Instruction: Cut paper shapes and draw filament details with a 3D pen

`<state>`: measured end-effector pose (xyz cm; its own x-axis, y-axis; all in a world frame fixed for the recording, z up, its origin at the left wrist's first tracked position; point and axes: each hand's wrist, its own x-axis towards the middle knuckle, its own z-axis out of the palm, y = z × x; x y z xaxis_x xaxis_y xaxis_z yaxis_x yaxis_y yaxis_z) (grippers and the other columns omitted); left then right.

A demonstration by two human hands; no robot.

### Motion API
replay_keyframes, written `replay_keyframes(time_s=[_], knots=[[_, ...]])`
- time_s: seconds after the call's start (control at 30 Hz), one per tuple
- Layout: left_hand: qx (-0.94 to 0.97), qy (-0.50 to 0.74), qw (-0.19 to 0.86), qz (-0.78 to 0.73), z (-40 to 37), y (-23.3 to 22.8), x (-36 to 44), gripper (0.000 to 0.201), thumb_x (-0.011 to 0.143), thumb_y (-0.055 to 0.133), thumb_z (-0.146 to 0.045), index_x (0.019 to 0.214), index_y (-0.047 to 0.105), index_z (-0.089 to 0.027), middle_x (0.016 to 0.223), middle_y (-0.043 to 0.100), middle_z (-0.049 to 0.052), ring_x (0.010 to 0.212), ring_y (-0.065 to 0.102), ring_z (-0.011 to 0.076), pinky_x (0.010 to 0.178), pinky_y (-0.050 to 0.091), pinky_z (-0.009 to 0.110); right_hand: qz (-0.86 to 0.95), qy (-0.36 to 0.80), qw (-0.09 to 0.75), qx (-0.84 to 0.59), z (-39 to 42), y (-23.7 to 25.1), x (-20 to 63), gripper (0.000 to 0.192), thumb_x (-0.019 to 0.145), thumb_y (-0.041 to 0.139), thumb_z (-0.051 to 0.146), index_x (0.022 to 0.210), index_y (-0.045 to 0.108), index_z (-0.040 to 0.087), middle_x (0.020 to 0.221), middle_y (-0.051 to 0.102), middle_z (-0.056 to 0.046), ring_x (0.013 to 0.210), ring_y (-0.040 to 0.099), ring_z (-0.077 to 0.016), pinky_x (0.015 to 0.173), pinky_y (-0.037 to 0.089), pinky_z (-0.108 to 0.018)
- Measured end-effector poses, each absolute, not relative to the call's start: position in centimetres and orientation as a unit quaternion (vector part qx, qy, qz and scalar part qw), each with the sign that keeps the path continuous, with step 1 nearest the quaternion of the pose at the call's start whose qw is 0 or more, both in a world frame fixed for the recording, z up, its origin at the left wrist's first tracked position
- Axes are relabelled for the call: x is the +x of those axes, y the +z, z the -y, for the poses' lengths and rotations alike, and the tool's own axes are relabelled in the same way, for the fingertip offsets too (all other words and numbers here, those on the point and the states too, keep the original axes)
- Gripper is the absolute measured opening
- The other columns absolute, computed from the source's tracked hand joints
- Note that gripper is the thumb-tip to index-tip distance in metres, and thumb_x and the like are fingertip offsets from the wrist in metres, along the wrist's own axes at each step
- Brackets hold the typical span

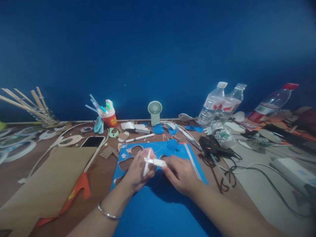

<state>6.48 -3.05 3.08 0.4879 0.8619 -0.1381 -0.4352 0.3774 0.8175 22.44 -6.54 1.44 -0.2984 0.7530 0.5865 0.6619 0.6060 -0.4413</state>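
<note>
Over a blue board [150,214], my left grip [140,169] and right grip [182,173] clamped on white strips [159,162], red cup [108,122] with yellow print [113,120], unreadable

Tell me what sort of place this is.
Probably a craft worktable, set against a blue wall: a blue sheet with cut-out holes lies on it, a red cup holds what look like markers, and what seems to be a black glue gun lies to the right.

White piece [160,163] (fine detail blurred)
</note>
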Motion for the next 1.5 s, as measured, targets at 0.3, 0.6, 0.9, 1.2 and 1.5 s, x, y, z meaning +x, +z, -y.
replay_keyframes(time_s=[0.3, 0.6, 0.9, 1.2, 1.5], knots=[[0.354, 0.413, 0.787, -0.29, 3.07, 3.08, 6.45, 0.038, 0.07, 0.066, -0.043, 0.062, 0.039, -0.018, 0.041, 0.037, -0.009, 0.03, 0.025, 0.0014, 0.032, 0.014, 0.015, 0.804, 0.039, 0.395, -0.443, 6.63, 1.56, 22.43, 0.024, 0.09, 0.04, 0.029, 0.092, 0.06, 0.015, 0.065, 0.06, -0.004, 0.059, 0.055, -0.0149, 0.054, 0.037, -0.025], [0.363, 0.406, 0.791, -0.279, 3.2, 2.92, 6.46, 0.037, 0.076, 0.058, -0.047, 0.063, 0.04, -0.018, 0.04, 0.034, -0.009, 0.029, 0.024, 0.002, 0.034, 0.013, 0.017, 0.795, 0.037, 0.401, -0.453, 6.58, 1.48, 22.46, 0.024, 0.089, 0.042, 0.028, 0.093, 0.061, 0.015, 0.067, 0.06, -0.005, 0.06, 0.055, -0.0156, 0.055, 0.038, -0.026], [0.359, 0.4, 0.794, -0.285, 3.1, 2.97, 6.53, 0.04, 0.072, 0.062, -0.049, 0.064, 0.039, -0.018, 0.037, 0.032, -0.01, 0.028, 0.024, 0.0016, 0.033, 0.016, 0.016, 0.79, 0.021, 0.407, -0.458, 6.51, 1.38, 22.45, 0.023, 0.089, 0.043, 0.027, 0.096, 0.062, 0.015, 0.067, 0.06, -0.004, 0.06, 0.054, -0.0149, 0.054, 0.036, -0.025], [0.35, 0.398, 0.802, -0.274, 3.16, 2.93, 6.4, 0.041, 0.072, 0.062, -0.05, 0.063, 0.037, -0.018, 0.035, 0.036, -0.01, 0.027, 0.026, 0.0016, 0.033, 0.019, 0.015, 0.786, 0.012, 0.41, -0.463, 6.5, 1.35, 22.27, 0.023, 0.088, 0.045, 0.026, 0.096, 0.063, 0.014, 0.066, 0.059, -0.004, 0.06, 0.054, -0.0153, 0.055, 0.037, -0.026], [0.344, 0.394, 0.803, -0.286, 3.09, 3.2, 6.51, 0.042, 0.071, 0.064, -0.049, 0.063, 0.037, -0.018, 0.033, 0.037, -0.01, 0.025, 0.026, 0.0021, 0.033, 0.016, 0.016, 0.783, -0.006, 0.416, -0.462, 6.56, 1.54, 22.47, 0.023, 0.088, 0.045, 0.026, 0.096, 0.063, 0.014, 0.067, 0.059, -0.004, 0.06, 0.055, -0.0154, 0.055, 0.037, -0.026]])
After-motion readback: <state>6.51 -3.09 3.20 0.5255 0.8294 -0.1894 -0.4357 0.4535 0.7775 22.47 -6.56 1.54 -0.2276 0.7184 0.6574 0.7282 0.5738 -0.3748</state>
